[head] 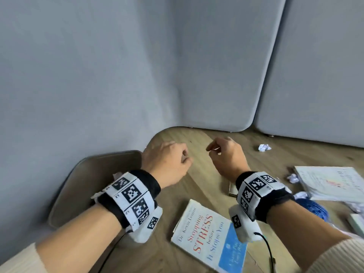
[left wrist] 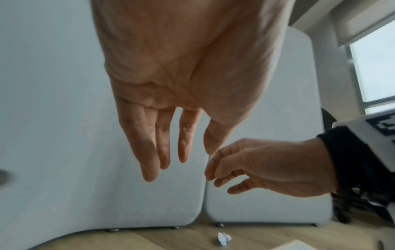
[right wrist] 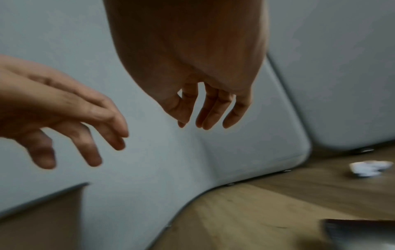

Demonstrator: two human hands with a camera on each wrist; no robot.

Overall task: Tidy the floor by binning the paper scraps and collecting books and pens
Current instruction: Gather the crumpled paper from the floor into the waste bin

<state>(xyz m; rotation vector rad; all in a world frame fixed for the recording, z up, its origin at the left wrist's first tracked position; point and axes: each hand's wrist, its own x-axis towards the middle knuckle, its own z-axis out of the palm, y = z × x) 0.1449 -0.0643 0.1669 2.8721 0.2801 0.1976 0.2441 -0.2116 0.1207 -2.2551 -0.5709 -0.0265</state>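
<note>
Clearly, most of the tidying is still ahead of us. Our left hand and right hand hang side by side above the wooden floor, apart from each other, fingers loose and nearly straight, holding nothing.

Scraps remain down there: one crumpled paper ball near the grey panels, and two more beside the open white book. The "Stopping Stress" book lies flat below our wrists, not yet collected, and a blue item sits at the right. We cannot make out any pens.

A brown container stands at the left by the panels; we judge it may be the bin, though its contents are hidden.
</note>
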